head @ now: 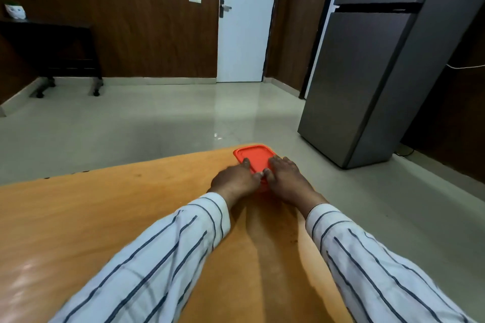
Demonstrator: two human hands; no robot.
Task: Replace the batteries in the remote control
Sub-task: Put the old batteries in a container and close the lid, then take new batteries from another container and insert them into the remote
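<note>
A grey two-door refrigerator (367,81) stands on the pale tiled floor (131,123) at the right, with a white door (246,29) set in the brown panelled wall behind it. The orange-brown tabletop (105,217) fills the lower view. Near its far edge sits an orange lidded container (253,156). The left hand (235,181) and the right hand (284,178) both rest on the container's near end, fingers curled over the lid's edge, thumbs almost touching; striped sleeves (162,257) cover both forearms. The remote control is not visible anywhere.
</note>
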